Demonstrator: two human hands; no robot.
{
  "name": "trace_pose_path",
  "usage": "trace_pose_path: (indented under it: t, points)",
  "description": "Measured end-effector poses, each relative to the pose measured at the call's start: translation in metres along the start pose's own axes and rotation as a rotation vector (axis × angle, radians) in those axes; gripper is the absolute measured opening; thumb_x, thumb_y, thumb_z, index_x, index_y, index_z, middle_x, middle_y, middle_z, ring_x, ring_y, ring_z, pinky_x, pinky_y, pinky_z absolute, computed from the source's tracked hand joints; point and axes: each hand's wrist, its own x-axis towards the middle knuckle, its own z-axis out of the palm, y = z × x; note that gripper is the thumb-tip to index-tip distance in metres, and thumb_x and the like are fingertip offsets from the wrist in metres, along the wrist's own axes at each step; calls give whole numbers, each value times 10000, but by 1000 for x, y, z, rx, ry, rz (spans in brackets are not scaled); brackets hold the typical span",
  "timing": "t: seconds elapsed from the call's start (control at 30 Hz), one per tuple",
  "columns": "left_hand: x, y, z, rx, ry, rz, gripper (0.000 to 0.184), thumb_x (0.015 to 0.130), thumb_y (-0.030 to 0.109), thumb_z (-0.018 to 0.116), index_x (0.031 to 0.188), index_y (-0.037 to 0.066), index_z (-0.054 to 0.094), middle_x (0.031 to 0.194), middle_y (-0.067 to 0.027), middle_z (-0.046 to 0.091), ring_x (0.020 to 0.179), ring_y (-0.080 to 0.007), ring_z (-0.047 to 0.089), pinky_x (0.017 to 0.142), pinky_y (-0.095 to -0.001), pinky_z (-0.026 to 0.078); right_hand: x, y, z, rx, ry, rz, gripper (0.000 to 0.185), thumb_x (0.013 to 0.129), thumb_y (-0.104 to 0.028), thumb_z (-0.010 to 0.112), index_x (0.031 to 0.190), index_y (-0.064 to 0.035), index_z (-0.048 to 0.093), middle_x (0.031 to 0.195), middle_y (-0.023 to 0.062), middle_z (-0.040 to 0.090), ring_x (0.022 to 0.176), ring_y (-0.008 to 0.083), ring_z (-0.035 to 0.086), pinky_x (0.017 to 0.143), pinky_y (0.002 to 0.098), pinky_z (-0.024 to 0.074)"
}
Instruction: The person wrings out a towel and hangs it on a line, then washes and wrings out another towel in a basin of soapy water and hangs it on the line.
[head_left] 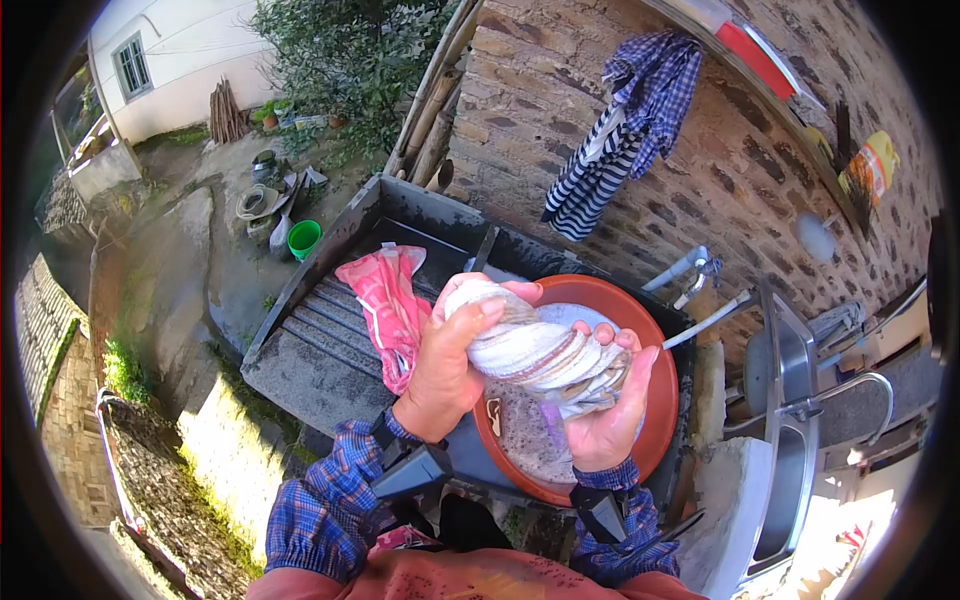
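Observation:
A twisted, wet whitish cloth with tan stripes is held between both hands above an orange-brown basin. My left hand wraps round the cloth's left end, my right hand round its right end. Soapy water and some purplish cloth show in the basin under them. Beside my left hand, a pink and white cloth lies on the ribbed washboard part of the dark stone sink.
A tap and a pale pipe stand right of the basin. Checked and striped clothes hang on the stone wall. A metal sink is at the right, a green bucket on the ground at the left.

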Motion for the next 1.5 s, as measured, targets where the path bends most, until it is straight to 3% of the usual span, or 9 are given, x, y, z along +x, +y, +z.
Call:
trace_pose_path:
  t: [0.07, 0.1, 0.13, 0.2, 0.43, 0.53, 0.63, 0.67, 1.5]
  points:
    - [-7, 4, 18, 392, -381, 335, 423, 828, 124, 718, 1189, 42, 513, 1211, -218, 614, 1177, -329, 586, 1109, -479, 371, 1, -4, -9, 349, -32, 146, 511, 978, -470, 531, 1352, -129, 460, 1330, 84, 518, 1301, 288, 458, 1090, 502, 380]
    - [-23, 22, 41, 614, -386, 354, 457, 758, 214, 804, 1121, 67, 568, 1146, -180, 667, 1235, -366, 562, 1161, -512, 188, -10, 8, -1, 420, -6, 147, 511, 978, -470, 531, 1352, -129, 460, 1330, 84, 518, 1301, 288, 458, 1090, 502, 380]
    - [-26, 34, 53, 883, -537, 423, 471, 738, 200, 822, 1126, 75, 584, 1146, -153, 675, 1232, -352, 571, 1151, -518, 191, -18, 4, 5, 44, -134, -57, 398, 994, -417, 526, 1264, -126, 497, 1234, 63, 543, 1251, 275, 494, 1071, 477, 395]
    - [-32, 41, 63, 1190, -788, 534, 504, 692, 173, 865, 1132, 109, 627, 1140, -92, 693, 1227, -327, 587, 1136, -548, 185, -12, -35, 29, 166, 81, 502, 199, 967, -298, 608, 1060, -126, 573, 1023, 27, 593, 1001, 205, 632, 933, 396, 524]
    - [-59, 32, 66, 1430, -1181, 735, 174, 759, 109, 744, 876, 87, 617, 1063, -106, 676, 1166, -345, 617, 1005, -586, 433, 19, -26, 17, -33, -316, 757, 153, 942, -179, 625, 1044, -101, 543, 975, 52, 599, 890, 168, 649, 682, 305, 573]
    - [-61, 25, 58, 1538, -1369, 864, 120, 746, 131, 671, 812, 93, 578, 920, -86, 625, 1073, -333, 646, 960, -485, 508, 22, -23, 25, -86, -376, 818, 183, 923, -160, 650, 1030, -86, 520, 897, 57, 598, 821, 185, 672, 662, 300, 561]
    - [-65, 15, 49, 1589, -1504, 780, 152, 732, 198, 641, 819, 90, 578, 910, -91, 624, 969, -290, 655, 951, -444, 515, 26, -8, 19, -135, -462, 817, 213, 908, -148, 658, 1040, -68, 511, 867, 50, 595, 768, 181, 672, 657, 288, 551]
    - [-63, 6, 44, 1553, -1460, 878, 168, 700, 246, 583, 721, 99, 505, 763, -47, 523, 789, -229, 589, 871, -408, 500, 28, -4, 17, -160, -495, 806, 193, 913, -122, 634, 1048, -69, 507, 858, 62, 595, 775, 192, 667, 676, 305, 545]
    - [-47, -73, -38, 1843, -1756, 648, 196, 724, 342, 563, 701, 148, 544, 708, -5, 501, 712, -207, 612, 823, -425, 499, 49, 68, -42, -462, -595, 819, 184, 868, -71, 653, 1007, -42, 536, 778, 59, 604, 651, 136, 630, 589, 280, 515]
